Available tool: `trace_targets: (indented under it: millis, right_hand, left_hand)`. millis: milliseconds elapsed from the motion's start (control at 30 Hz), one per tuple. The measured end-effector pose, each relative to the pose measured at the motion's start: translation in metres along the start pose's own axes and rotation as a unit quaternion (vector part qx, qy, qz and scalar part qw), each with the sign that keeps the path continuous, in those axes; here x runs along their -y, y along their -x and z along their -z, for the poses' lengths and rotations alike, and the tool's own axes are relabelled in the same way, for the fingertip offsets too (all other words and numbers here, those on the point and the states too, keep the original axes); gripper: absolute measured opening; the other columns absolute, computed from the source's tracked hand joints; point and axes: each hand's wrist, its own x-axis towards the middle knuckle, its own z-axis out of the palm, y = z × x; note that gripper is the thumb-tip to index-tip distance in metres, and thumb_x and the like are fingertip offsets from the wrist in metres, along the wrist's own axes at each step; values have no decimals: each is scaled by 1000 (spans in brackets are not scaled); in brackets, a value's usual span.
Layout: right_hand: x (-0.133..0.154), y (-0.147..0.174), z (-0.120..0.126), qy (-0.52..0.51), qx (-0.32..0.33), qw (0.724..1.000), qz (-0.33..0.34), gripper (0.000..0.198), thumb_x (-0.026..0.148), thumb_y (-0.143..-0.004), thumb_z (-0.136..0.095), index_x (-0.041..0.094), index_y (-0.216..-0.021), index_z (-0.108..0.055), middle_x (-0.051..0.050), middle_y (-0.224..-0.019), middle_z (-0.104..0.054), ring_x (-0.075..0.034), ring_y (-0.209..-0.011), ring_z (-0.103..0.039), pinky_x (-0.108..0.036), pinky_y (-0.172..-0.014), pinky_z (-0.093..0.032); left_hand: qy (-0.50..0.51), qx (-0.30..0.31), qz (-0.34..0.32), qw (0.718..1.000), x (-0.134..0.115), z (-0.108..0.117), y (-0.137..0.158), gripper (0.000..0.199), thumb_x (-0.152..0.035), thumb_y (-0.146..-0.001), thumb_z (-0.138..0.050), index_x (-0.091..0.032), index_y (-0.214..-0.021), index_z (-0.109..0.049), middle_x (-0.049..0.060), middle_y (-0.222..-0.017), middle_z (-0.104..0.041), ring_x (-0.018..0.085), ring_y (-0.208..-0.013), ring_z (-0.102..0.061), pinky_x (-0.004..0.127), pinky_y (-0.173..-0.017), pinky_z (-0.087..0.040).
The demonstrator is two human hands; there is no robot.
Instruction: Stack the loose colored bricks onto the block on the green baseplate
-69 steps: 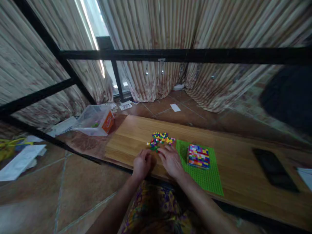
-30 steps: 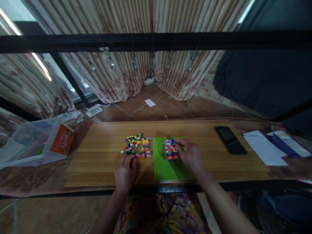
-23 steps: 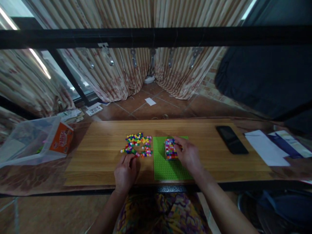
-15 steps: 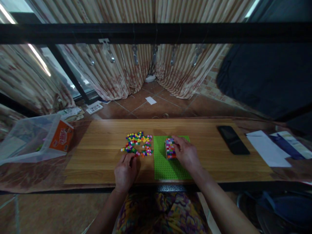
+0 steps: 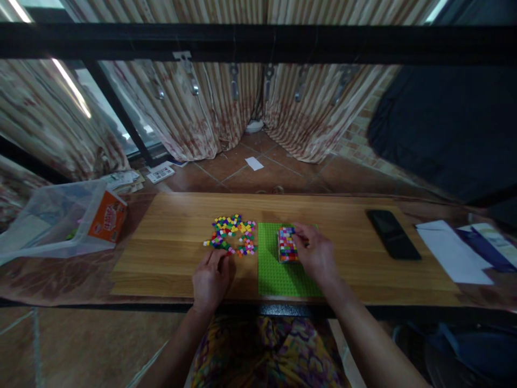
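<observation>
On a green studded baseplate [image 5: 272, 280] stands a small block built of many-coloured bricks [image 5: 287, 245]. My right hand [image 5: 319, 256] is at the block's right side, its thumb and index finger closed together by the upper right edge. Whatever sits between those fingertips is too small to make out. Left of the plate lies a loose pile of tiny coloured bricks [image 5: 234, 223]. My left hand [image 5: 210, 277] rests at the pile's lower edge, fingers bent and closed near a red brick [image 5: 228, 252]. I cannot tell what its fingertips hold.
A wooden board [image 5: 161, 258] lies under the plate and pile. A black phone [image 5: 393, 234] lies on its right part, with white papers [image 5: 452, 252] beyond. At the left stands a clear plastic box [image 5: 76, 245] with an orange label. A black bar [image 5: 258, 43] crosses above.
My right fingers have drawn slightly right, showing more of the block's top. My left hand stays at the pile's lower edge. The whole view has shifted a little.
</observation>
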Motion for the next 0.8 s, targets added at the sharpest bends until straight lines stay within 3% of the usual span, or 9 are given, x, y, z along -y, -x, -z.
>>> trace_targets:
  millis: [267, 800]
  right_hand:
    - [-2, 3, 6, -20, -19, 1000, 8, 24, 27, -84, -52, 21, -104, -64, -5, -88, -67, -19, -77, -63, -36, -74, -52]
    - [-9, 15, -4, 95, -6, 990, 106, 32, 24, -93, -40, 22, -116, -62, -7, -99, -70, -22, -88, -60, -40, -86, -47]
  left_hand:
    - [5, 7, 3, 1000, -1, 1, 0, 16, -30, -88, -50, -22, -95, -61, 3, -90, -67, 17, -80, -62, 26, -70, -45]
    - [16, 11, 5, 1000, -1, 2, 0, 15, -29, -88, -49, -22, -93, -62, 3, -89, -66, 16, -81, -62, 25, -73, -46]
